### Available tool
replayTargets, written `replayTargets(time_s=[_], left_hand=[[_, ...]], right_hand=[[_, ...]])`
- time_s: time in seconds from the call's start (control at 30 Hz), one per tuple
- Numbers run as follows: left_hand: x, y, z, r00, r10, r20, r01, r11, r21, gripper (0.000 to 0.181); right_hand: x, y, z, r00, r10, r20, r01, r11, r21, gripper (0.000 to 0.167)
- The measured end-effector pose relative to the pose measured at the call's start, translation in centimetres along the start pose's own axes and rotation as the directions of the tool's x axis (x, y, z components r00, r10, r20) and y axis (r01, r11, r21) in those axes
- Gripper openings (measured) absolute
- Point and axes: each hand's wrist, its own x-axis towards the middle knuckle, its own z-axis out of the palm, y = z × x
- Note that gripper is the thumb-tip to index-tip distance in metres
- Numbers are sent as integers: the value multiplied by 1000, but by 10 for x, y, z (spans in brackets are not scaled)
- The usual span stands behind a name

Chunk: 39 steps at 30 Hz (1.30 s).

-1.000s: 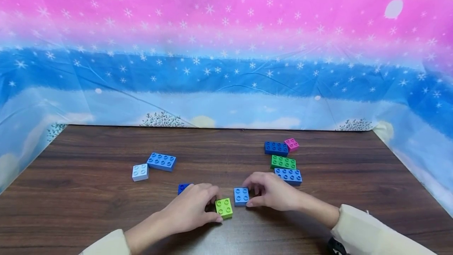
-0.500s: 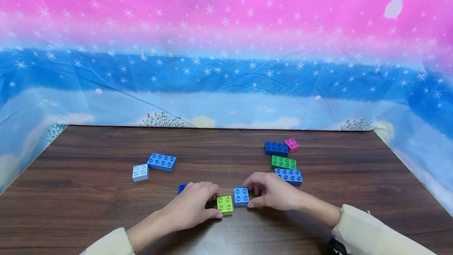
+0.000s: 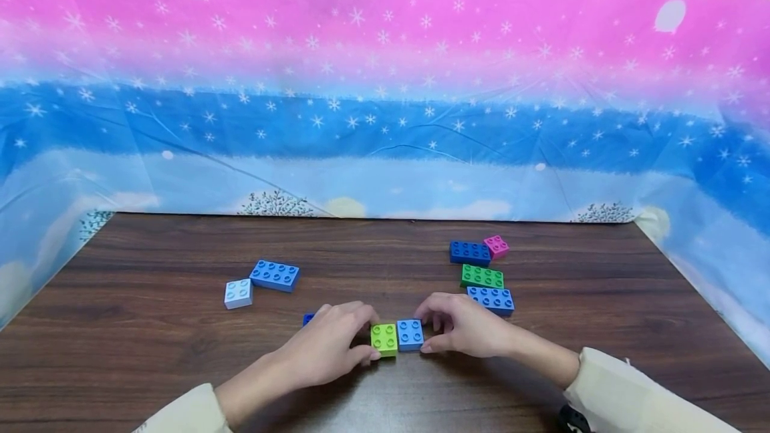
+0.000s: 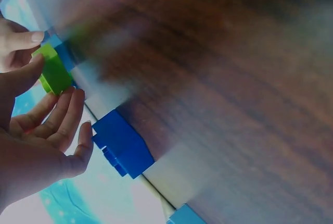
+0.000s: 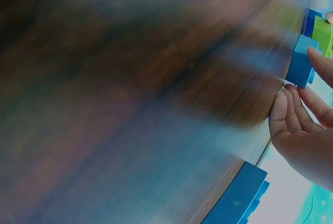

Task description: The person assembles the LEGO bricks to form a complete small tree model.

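In the head view, my left hand [image 3: 327,346] pinches a square lime-green toy brick [image 3: 383,339] between thumb and fingers. Right beside it lies a square light-blue brick [image 3: 410,335], which my right hand [image 3: 466,326] grips from the right side. Both bricks are on the table, studs up, side by side with hardly any gap; whether they touch I cannot tell. Behind my left hand a dark-blue brick [image 3: 309,319] is mostly hidden; the left wrist view shows more of this dark-blue brick [image 4: 125,143], standing apart from the fingers.
On the left lie a long blue brick [image 3: 275,274] and a pale-blue square one [image 3: 238,293]. Beyond my right hand are a long blue brick [image 3: 490,299], a green brick [image 3: 482,276], a navy brick [image 3: 470,252] and a pink brick [image 3: 496,246]. A printed cloth [image 3: 385,125] borders the wooden table.
My left hand has slid the lime-green brick slightly away from me and to the right, up beside the light-blue brick. The right hand and its brick have stayed practically still.
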Motion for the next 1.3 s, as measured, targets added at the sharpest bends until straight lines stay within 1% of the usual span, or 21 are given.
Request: replayTargets(time_s=[0.1, 0.2, 0.33, 0.47, 0.67, 0.93, 1.07, 1.3], left_hand=[[1, 1, -1, 1000, 13, -24, -13, 1000, 2, 21], [3, 4, -1, 999, 15, -40, -14, 1000, 11, 21], [7, 7, -2, 999, 5, -47, -4, 1000, 21, 21], [10, 11, -2, 999, 5, -42, -5, 1000, 10, 20], [16, 15, -1, 999, 24, -44, -24, 1000, -13, 20], [21, 17, 6, 999, 23, -48, -23, 1000, 11, 20], [23, 17, 9, 999, 19, -37, -18, 1000, 15, 20], [24, 16, 9, 998, 55, -36, -55, 998, 4, 19]], right_hand=[[0, 0, 0, 1000, 0, 0, 0, 1000, -3, 28], [0, 0, 0, 1000, 2, 2, -2, 1000, -1, 28], [0, 1, 0, 1000, -2, 5, 2, 1000, 2, 29], [0, 1, 1, 1000, -3, 9, 3, 1000, -1, 29], [1, 1, 1, 1000, 5, 12, -5, 1000, -4, 29], [1, 1, 1, 1000, 18, 24, -18, 1000, -2, 28], [1, 0, 2, 999, 19, 27, -19, 1000, -8, 30], [1, 0, 2, 999, 15, 29, -15, 1000, -11, 31]])
